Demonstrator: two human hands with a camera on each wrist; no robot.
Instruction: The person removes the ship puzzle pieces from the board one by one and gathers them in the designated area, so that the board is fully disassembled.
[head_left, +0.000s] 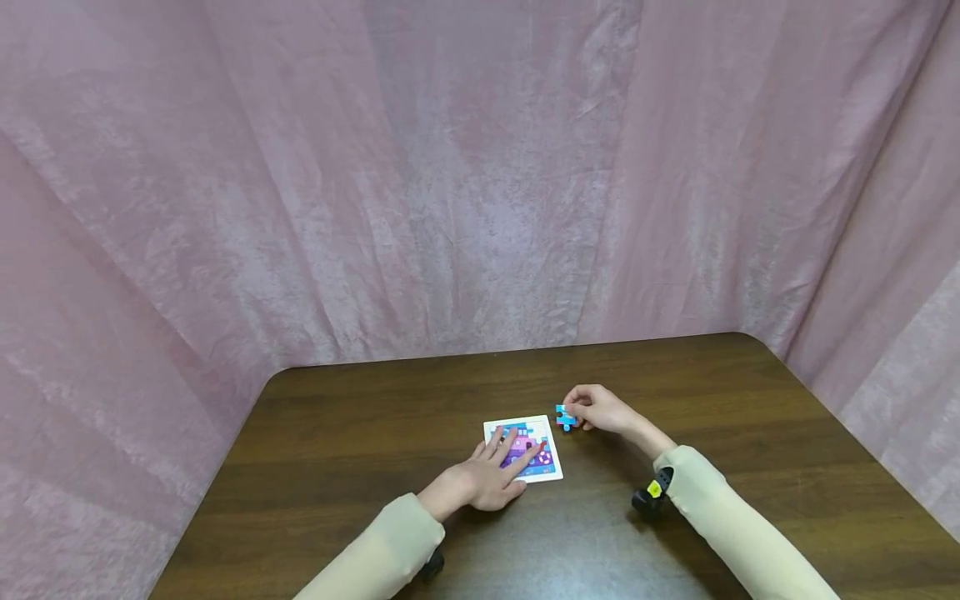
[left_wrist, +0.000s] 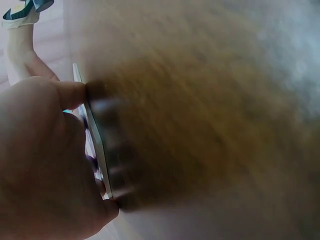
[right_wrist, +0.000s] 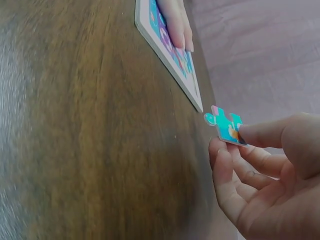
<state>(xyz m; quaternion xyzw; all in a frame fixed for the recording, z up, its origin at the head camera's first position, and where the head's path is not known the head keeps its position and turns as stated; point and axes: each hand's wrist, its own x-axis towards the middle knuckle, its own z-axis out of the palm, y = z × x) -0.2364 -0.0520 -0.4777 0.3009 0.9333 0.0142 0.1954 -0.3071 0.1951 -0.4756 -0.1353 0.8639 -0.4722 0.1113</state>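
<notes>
A square jigsaw puzzle in a white frame [head_left: 557,467] lies on the table, its picture pink, purple and blue. My left hand [head_left: 491,477] rests flat across it with the fingers spread, covering part of the picture. In the left wrist view the thumb and little finger of the left hand [left_wrist: 45,160] reach the edge of the frame. Just right of the puzzle, my right hand [head_left: 600,410] pinches a blue puzzle piece [right_wrist: 227,126] between thumb and fingers. A little yellow-orange and pink shows on that piece, which is apart from the frame.
The brown wooden table [head_left: 360,417] extends around both hands. Behind it hangs a pink curtain [head_left: 480,183]. A black wrist camera [head_left: 647,502] sits low under the right forearm, close to the tabletop.
</notes>
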